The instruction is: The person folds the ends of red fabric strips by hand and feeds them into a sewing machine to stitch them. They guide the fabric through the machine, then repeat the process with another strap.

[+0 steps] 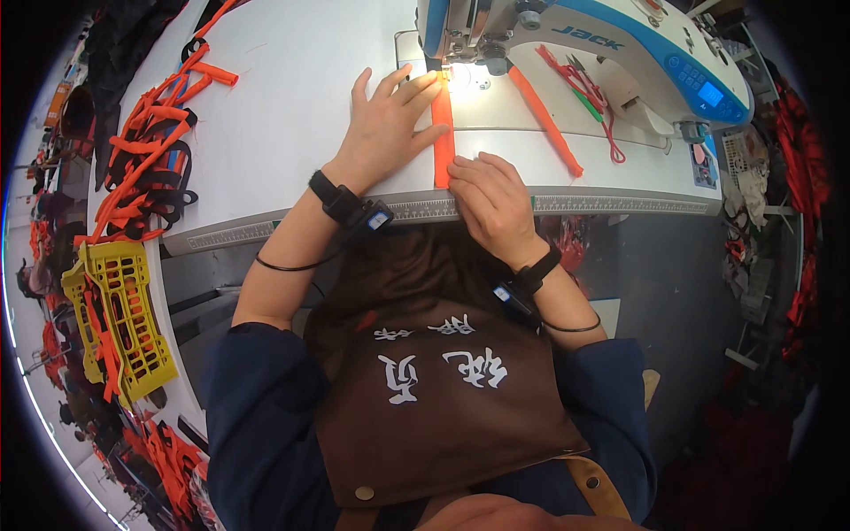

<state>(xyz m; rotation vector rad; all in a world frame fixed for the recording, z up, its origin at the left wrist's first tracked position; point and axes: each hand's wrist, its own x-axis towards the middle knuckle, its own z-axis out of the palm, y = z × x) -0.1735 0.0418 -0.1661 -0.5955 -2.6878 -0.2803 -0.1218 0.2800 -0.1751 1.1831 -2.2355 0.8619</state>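
An orange fabric strip (444, 133) lies lengthwise on the white sewing table, its far end under the needle area of the sewing machine (584, 40). My left hand (385, 124) rests flat to the left of the strip, fingers spread, with fingertips and thumb touching its edge. At the strip's near end, my right hand (494, 202) has bent fingers closed against its right edge; the thumb is hidden. A lit lamp shines by the needle. To the right lies another folded orange strip (546, 124).
Red-handled scissors (567, 66) and a green tool (586, 104) lie under the machine's arm. A tangle of orange and black strips (150, 164) covers the table's left side. Below it hangs a yellow plastic basket (137, 310). A ruler (425, 210) runs along the front edge.
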